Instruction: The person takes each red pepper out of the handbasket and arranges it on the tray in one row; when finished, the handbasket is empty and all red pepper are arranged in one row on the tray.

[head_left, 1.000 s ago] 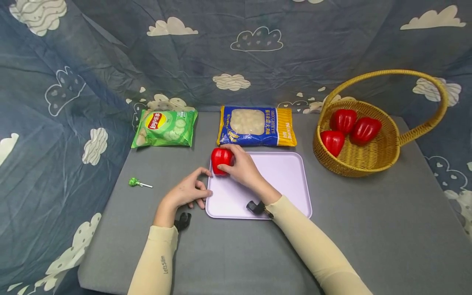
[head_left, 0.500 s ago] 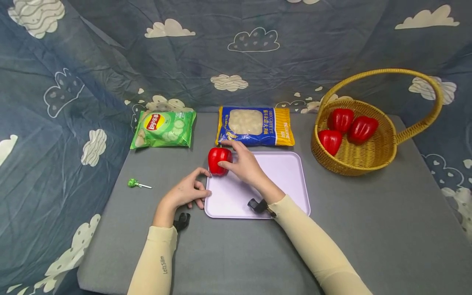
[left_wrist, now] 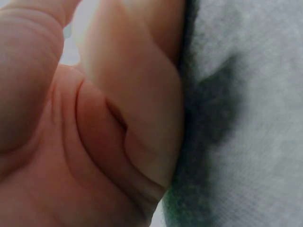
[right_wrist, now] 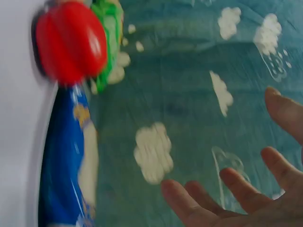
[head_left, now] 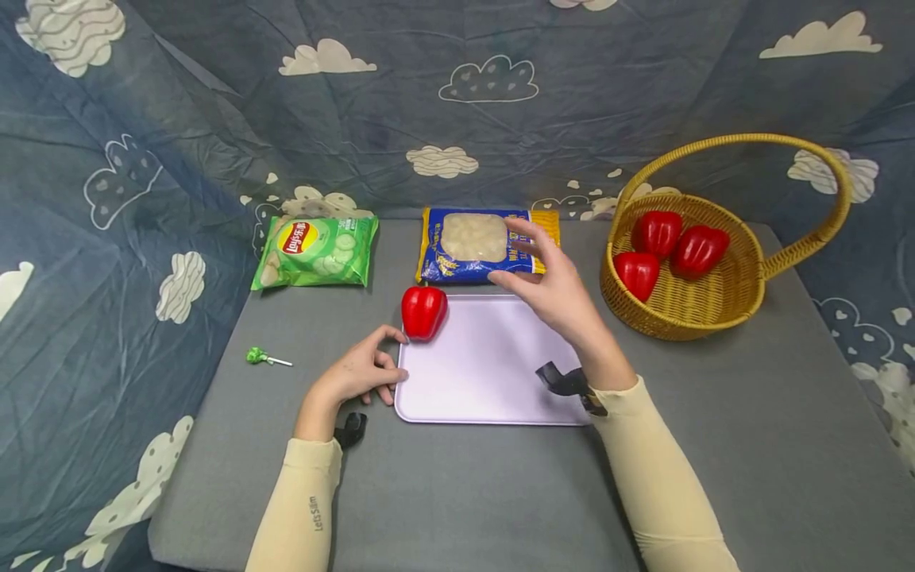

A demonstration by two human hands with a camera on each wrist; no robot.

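Observation:
A lilac tray (head_left: 486,361) lies in the middle of the table in the head view. At its left rim my left hand (head_left: 360,365) holds the edge, thumb and index finger on the rim and the other fingers curled. The left wrist view shows the curled fingers of that hand (left_wrist: 128,99) close up over the grey cloth. One red bell pepper (head_left: 424,313) stands in the tray's back left corner, touched by neither hand. My right hand (head_left: 554,290) is over the tray's back right, fingers spread and holding nothing. The right wrist view shows its spread fingers (right_wrist: 246,189).
Behind the tray lies a blue and yellow pasta bag (head_left: 472,238). A green chip bag (head_left: 318,250) is at the back left, with a green lollipop (head_left: 259,355) in front of it. On the right stands a handled wicker basket (head_left: 679,322) with three red bell peppers (head_left: 699,251).
My right hand has let go of the red bell pepper and moved right, above the tray. The pepper stays in the tray's corner. My left hand keeps its place.

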